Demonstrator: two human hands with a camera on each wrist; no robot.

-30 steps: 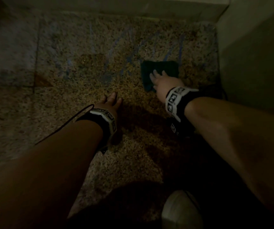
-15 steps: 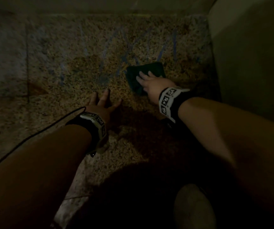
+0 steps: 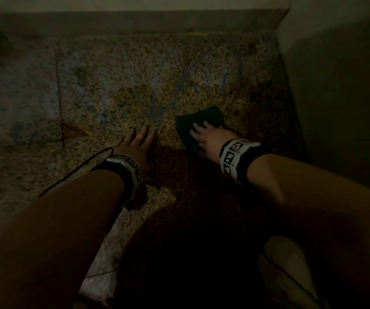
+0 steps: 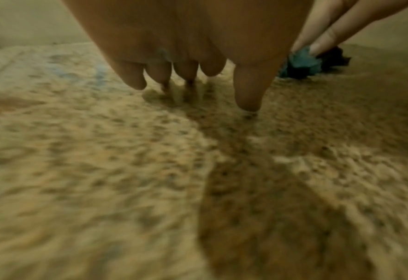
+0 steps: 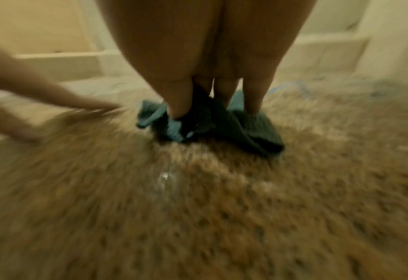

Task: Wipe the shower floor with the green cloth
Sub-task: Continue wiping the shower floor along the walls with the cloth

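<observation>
Right hand (image 3: pixel 208 139) presses bunched green cloth (image 3: pixel 198 124) flat; long axis unclear.

- The floor (image 3: pixel 103 90) is speckled stone, tan and brown with dark flecks, and a thin straight joint runs through it on the left.
- Faint bluish streaks mark the far part of the floor.
- A low raised ledge (image 3: pixel 135 21) runs along the far edge, with a pale wall above it.
- A plain wall (image 3: pixel 340 97) stands on the right and meets the ledge at a corner.
- The light is dim; a large dark shadow covers the near floor.
</observation>
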